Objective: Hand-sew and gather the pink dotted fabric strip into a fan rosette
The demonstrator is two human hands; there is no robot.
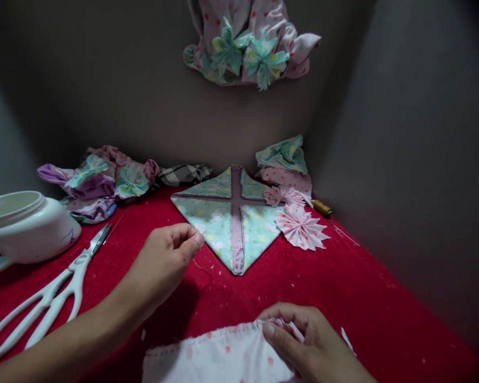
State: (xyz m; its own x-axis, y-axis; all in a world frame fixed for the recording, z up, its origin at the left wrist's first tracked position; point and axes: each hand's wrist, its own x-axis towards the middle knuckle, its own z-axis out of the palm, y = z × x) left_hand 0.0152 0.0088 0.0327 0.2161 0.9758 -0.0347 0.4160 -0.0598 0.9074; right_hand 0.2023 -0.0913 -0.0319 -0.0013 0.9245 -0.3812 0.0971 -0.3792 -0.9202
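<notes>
My left hand (pixel 173 252) is raised over the red cloth, thumb and forefinger pinched together. What they hold is too small to make out; a fine orange thread (pixel 201 266) shows just below. My right hand (pixel 303 340) grips the gathered corner of a white fabric piece with pink-red dots (pixel 219 354). A row of stitches runs along that fabric's top edge, and its lower part is cut off by the frame. Beyond my hands lies a diamond-shaped mint floral piece (pixel 215 215) with a mauve cross. Two pleated dotted fabric flowers (pixel 301 227) overlap its right corner.
White-handled scissors (pixel 69 282) lie at left beside a white pot (pixel 27 226). Bundled fabric pieces (pixel 104 178) sit at the back left, folded fabric (pixel 283 159) at the back right. A thread spool (pixel 321 207) rests by the right wall. Flowered dotted fabric (pixel 255 48) hangs above.
</notes>
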